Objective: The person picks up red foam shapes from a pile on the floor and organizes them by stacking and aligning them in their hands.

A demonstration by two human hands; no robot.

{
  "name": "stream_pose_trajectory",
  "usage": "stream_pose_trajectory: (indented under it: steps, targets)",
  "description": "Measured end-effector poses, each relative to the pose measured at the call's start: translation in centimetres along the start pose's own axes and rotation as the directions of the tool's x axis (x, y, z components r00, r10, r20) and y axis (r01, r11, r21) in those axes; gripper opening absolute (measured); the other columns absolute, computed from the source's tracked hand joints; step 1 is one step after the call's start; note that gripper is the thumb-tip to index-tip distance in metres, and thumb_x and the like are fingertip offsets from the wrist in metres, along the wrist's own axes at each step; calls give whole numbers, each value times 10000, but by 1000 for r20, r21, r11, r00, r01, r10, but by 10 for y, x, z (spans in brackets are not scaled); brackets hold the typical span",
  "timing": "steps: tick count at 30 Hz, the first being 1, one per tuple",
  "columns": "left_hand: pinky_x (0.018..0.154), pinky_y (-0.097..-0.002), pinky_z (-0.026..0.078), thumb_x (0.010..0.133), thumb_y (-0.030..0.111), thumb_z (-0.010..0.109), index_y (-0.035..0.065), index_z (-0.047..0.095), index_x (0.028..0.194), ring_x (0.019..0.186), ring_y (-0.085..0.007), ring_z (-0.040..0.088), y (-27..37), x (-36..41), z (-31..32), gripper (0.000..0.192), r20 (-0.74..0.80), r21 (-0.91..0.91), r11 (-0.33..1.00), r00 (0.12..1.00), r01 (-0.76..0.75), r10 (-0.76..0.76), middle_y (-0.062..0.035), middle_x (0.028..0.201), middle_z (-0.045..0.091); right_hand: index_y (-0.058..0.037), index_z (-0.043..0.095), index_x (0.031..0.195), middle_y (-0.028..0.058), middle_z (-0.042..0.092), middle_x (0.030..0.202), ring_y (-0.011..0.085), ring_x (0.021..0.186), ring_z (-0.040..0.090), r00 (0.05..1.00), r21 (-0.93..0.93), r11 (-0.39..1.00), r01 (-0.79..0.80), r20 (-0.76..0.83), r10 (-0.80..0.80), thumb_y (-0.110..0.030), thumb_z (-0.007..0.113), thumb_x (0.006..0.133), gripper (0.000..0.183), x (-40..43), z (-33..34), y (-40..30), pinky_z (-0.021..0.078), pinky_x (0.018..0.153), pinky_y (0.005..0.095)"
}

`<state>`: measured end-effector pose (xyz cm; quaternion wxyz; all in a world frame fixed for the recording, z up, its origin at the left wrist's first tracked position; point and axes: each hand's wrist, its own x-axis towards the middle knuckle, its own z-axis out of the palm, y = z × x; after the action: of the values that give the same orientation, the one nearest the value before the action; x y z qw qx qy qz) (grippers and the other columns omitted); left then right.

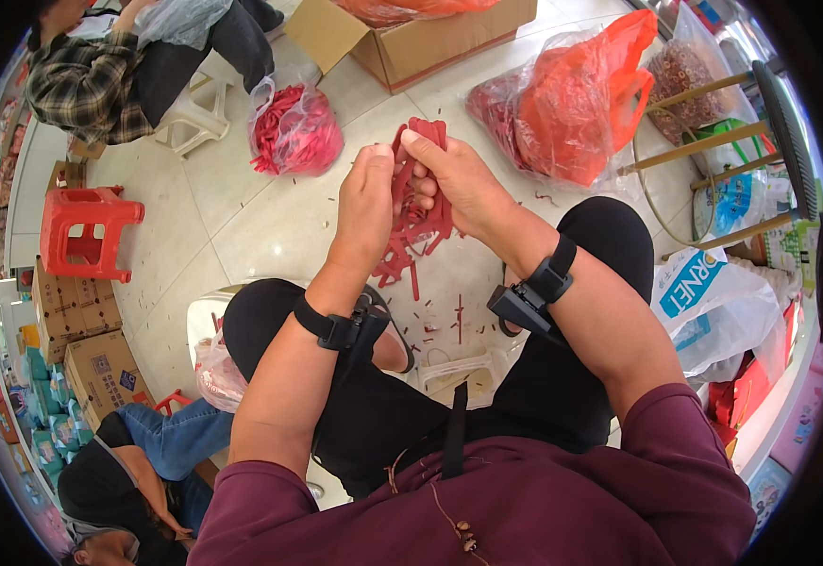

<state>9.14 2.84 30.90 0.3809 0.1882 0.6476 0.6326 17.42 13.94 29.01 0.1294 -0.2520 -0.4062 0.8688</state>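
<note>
A bundle of dark red fabric-like strips (442,209) hangs between my two hands, above the tiled floor. My right hand (459,177) grips the folded strips, its thumb pressed along their top. Close against the other side, my left hand (369,187) has its fingers curled at the strips; its fingertips are partly hidden. Under my hands lies a loose pile of red strips (392,267) on the floor. Small dark red scraps (459,318) are scattered between my feet.
A clear bag of pink-red strips (297,131), an orange-red plastic bag (567,106) and a cardboard box (447,46) stand ahead. A red stool (89,233) is at left. Two other people sit nearby, one in a plaid shirt (89,81). White plastic bags (723,304) lie at right.
</note>
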Motion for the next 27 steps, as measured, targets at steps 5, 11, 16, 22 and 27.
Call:
stream_pose_trajectory:
  steps: [5, 11, 16, 22, 27]
  targets:
    - [550, -221, 377, 1034, 295, 466, 68, 577, 1022, 584, -62, 435, -11, 6, -3, 253, 57, -67, 996, 997, -55, 59, 19, 806, 539, -92, 556, 863, -34, 481, 690, 64, 538, 454, 997, -33, 999, 11, 82, -8, -298, 629, 955, 237, 1, -4, 4, 394, 471, 238]
    - [466, -188, 335, 1008, 297, 543, 72, 598, 996, 561, -23, 437, -6, 7, -15, 232, 45, 75, 997, 999, -16, 13, 49, 736, 513, -91, 543, 881, -26, 495, 684, 66, 530, 451, 1000, 1, 1000, 6, -25, -6, -231, 656, 939, 189, 0, -6, -1, 395, 467, 240]
    - [412, -190, 268, 990, 316, 589, 81, 606, 1010, 472, -13, 364, 2, 7, -30, 237, 50, -10, 996, 994, 93, -93, 58, 655, 496, -94, 527, 864, -24, 499, 682, 62, 532, 455, 999, 37, 999, 27, -32, -25, -222, 658, 937, 197, 0, -8, -4, 396, 465, 237]
    - [396, -204, 234, 986, 319, 602, 78, 602, 1005, 443, -15, 330, 9, 0, -20, 242, 190, -103, 989, 978, 105, -84, 49, 645, 524, -89, 528, 866, -24, 504, 695, 58, 534, 452, 1000, 34, 999, 17, 10, -17, -258, 647, 950, 223, 0, -8, -3, 397, 470, 232]
    - [485, -185, 387, 992, 256, 594, 41, 598, 1012, 596, -59, 548, 14, 0, -13, 216, 174, -137, 987, 983, 83, -59, -17, 787, 629, -81, 536, 864, -27, 504, 692, 58, 534, 456, 999, 43, 999, 13, 41, -14, -269, 609, 977, 231, 1, -9, 1, 403, 471, 233]
